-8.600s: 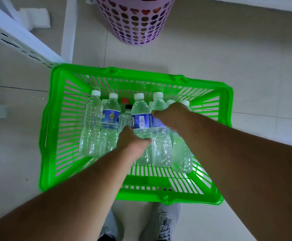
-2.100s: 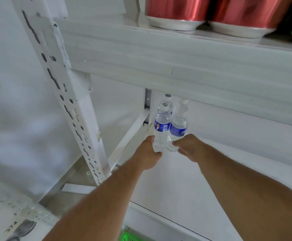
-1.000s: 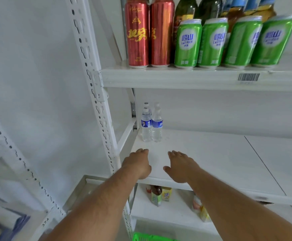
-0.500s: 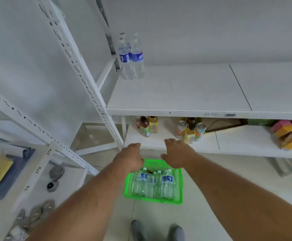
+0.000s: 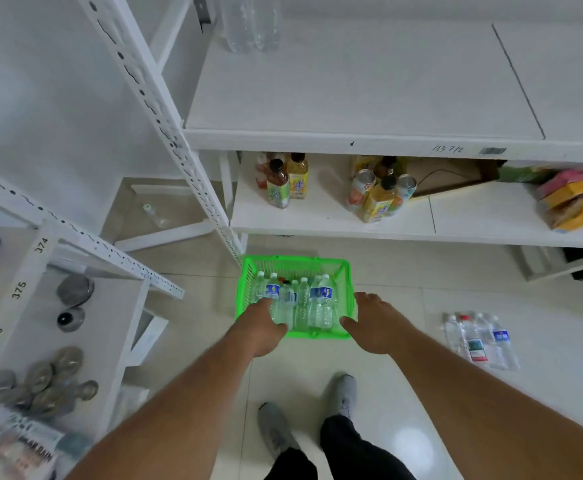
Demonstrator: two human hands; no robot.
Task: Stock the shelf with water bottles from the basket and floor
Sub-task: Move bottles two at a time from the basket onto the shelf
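Note:
A green basket stands on the floor below the white shelf and holds several clear water bottles. Two water bottles stand at the shelf's back left corner, cut off by the frame's top. More bottles lie on the floor at the right. My left hand hangs above the basket's near left side, fingers relaxed, holding nothing. My right hand hangs above its near right corner, fingers spread and empty.
A lower shelf carries juice bottles, cans and coloured packets. A slotted white upright stands left of the basket. Another rack with metal items is at the left. My feet are on the tiled floor.
My view has tilted down from the shelf toward the floor. Both empty hands have dropped from shelf height to just above the green basket.

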